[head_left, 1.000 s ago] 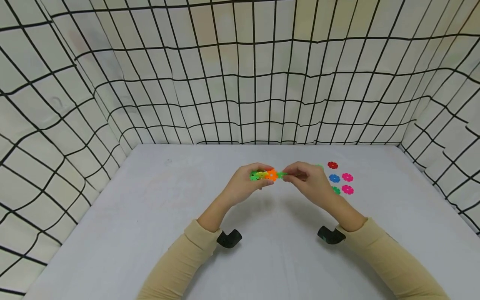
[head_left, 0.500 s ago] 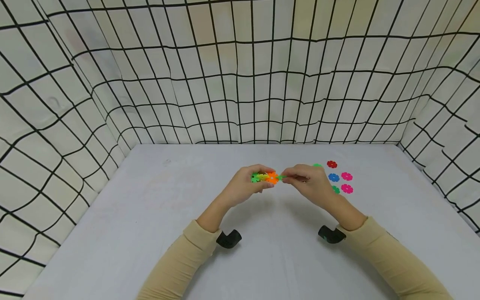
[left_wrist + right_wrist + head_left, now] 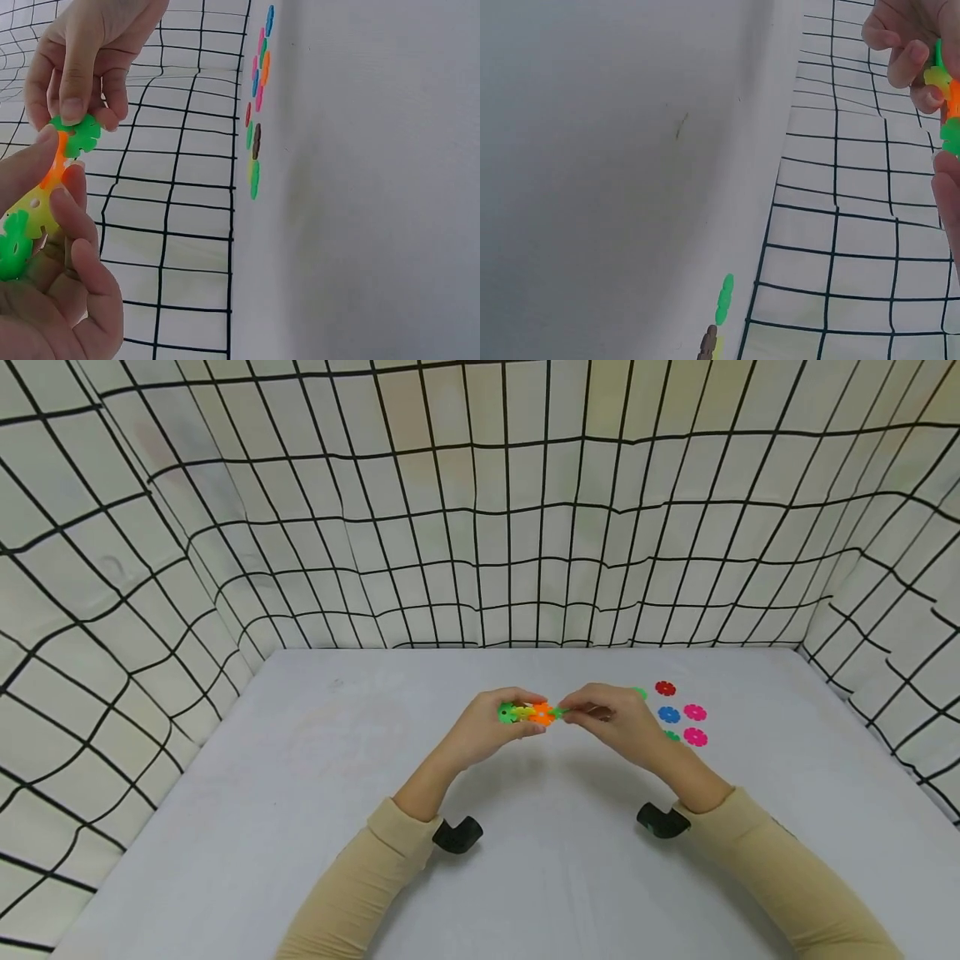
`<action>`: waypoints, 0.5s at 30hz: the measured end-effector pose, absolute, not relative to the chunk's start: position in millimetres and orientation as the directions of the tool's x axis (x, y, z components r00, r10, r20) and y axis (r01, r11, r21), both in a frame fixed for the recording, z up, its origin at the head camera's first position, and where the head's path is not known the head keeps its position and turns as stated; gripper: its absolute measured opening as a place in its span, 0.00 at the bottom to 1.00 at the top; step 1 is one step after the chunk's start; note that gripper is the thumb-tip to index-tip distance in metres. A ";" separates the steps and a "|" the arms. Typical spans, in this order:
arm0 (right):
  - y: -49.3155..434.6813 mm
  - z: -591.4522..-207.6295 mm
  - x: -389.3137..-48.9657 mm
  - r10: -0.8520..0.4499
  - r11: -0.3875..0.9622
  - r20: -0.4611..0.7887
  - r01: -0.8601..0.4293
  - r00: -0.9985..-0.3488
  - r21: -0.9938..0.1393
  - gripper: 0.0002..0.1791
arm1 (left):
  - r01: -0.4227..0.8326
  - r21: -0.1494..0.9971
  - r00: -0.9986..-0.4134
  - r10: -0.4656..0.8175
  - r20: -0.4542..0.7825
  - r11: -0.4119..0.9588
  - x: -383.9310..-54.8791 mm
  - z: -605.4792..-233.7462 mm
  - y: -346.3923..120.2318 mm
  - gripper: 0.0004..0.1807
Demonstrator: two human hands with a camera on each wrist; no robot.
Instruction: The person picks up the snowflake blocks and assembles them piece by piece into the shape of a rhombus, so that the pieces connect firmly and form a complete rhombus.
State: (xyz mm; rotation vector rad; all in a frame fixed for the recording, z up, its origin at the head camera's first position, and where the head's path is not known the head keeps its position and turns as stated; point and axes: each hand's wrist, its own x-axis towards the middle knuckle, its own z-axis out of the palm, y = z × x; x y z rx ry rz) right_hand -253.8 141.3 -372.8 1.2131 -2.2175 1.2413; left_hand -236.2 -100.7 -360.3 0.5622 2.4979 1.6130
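My left hand holds a short chain of notched, flower-shaped plastic connector discs above the table. In the left wrist view the chain has a green disc at the near end, then a yellow disc and an orange disc. Thumb and fingers of that hand grip the chain around the orange and yellow discs. At the other end, my right hand pinches a second green disc edge-on against the orange one. Fingers hide how deep its slot sits.
Loose discs lie flat to the right of my right hand: a red disc, a blue disc, two pink ones and partly covered green ones. The left wrist view also shows a brown disc. White walls with black grid lines surround the white table.
My right hand and its green disc have shifted slightly left toward the orange disc. The left hand keeps its grip on the chain, almost still. The loose discs have not moved.
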 end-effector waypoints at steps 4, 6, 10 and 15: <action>145.1 -373.0 -259.3 -0.521 0.263 0.585 -0.768 -0.622 -0.584 0.13 | 0.239 0.900 -0.931 0.351 0.105 0.365 -238.0 -362.7 -102.5 0.21; 148.1 -372.6 -262.5 -0.505 0.272 0.552 -0.729 -0.664 -0.628 0.12 | 0.241 0.900 -0.935 0.336 0.115 0.364 -238.9 -363.2 -103.2 0.21; 154.9 -371.6 -268.7 -0.465 0.302 0.429 -0.594 -0.774 -0.746 0.11 | 0.241 0.902 -0.944 0.304 0.132 0.358 -240.2 -364.2 -104.4 0.21; 161.2 -374.0 -278.4 -0.474 0.366 0.293 -0.489 -0.830 -0.792 0.12 | 0.229 0.904 -0.949 0.288 0.125 0.362 -239.9 -363.4 -104.4 0.21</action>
